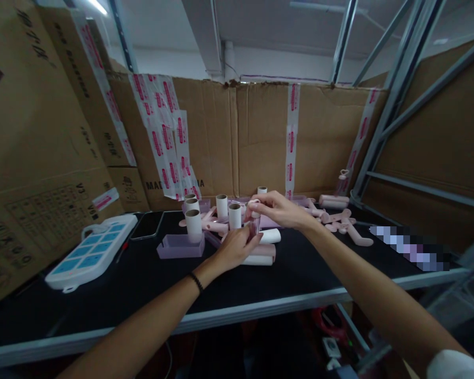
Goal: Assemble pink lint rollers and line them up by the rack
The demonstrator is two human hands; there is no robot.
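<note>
left hand (234,248), right hand (281,210): gripping clear pink plastic cylinder (255,224)
black desk (142,279): room along front edge
brown cardboard box (35,152): "v3"

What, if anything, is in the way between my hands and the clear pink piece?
Nothing visible: your left hand grips the clear pink piece low down, and your right hand is at its top. White tubes stand and lie around it, not in between.
</note>
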